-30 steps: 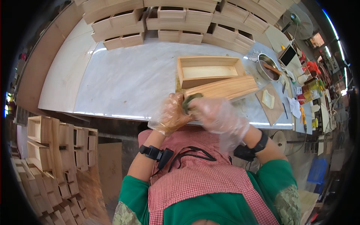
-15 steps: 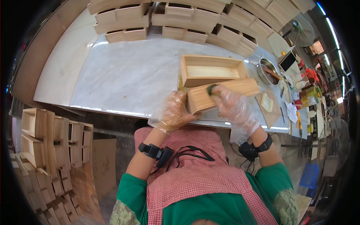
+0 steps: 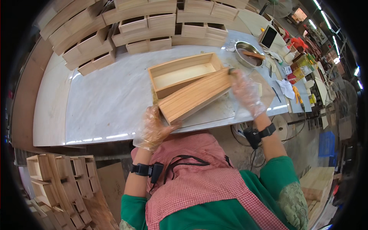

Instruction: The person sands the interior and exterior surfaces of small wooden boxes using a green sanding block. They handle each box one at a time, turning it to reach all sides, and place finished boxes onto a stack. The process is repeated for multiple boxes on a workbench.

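Observation:
A long wooden box (image 3: pixel 195 94) lies at a slant on the table, its smooth broad face up. My left hand (image 3: pixel 150 130), in a clear plastic glove, grips the box's near left end with fingers and thumb spread around the corner. At the far right end, my gloved right hand (image 3: pixel 245 92) holds a small dark green pad (image 3: pixel 231 71) against the wood; most of the pad is hidden under the fingers. Just behind sits a second wooden box (image 3: pixel 168 89), its open side up, touching or nearly touching the first.
Stacked wooden drawer units (image 3: pixel 149 28) line the table's back. A metal bowl (image 3: pixel 245 61) with a brown stick across it stands at right, near a phone (image 3: pixel 268 37), a white cloth (image 3: pixel 286 88) and an orange-handled tool (image 3: pixel 297 95). More small boxes (image 3: pixel 44 193) are piled low at left.
My right hand has slid the pad from the middle of the box's face to its far right end. The left hand keeps its hold. The whole view has shifted and turned.

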Tool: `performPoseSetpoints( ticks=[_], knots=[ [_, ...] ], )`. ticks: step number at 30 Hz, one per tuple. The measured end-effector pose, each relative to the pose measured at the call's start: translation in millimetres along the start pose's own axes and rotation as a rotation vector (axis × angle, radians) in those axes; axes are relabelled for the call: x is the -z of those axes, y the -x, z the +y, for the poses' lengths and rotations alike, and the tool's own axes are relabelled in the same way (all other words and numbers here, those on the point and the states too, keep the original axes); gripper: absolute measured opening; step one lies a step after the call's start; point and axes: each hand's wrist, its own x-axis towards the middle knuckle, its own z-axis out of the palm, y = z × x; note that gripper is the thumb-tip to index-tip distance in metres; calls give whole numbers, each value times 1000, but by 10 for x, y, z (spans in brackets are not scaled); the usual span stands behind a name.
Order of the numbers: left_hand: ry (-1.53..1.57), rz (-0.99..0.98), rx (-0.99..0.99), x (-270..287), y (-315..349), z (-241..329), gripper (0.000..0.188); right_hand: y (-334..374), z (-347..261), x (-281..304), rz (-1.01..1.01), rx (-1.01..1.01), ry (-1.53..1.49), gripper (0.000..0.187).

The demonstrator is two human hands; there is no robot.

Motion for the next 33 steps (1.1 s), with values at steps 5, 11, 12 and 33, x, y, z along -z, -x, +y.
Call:
performPoseSetpoints(
  ticks=[5,11,12,33],
  knots=[
    [304,-46,33,-11,-48,11,74,116,-1251,103,-55,472,-267,11],
    [-70,-70,38,95,40,42,76,9,-230,-142,8,71,-203,21],
    [-84,-81,39,114,26,58,78,-7,-39,-110,-43,-33,-75,24],
    [489,-18,-244,764,-700,1290,86,-629,-864,1533,-80,265,-287,24]
  ],
)
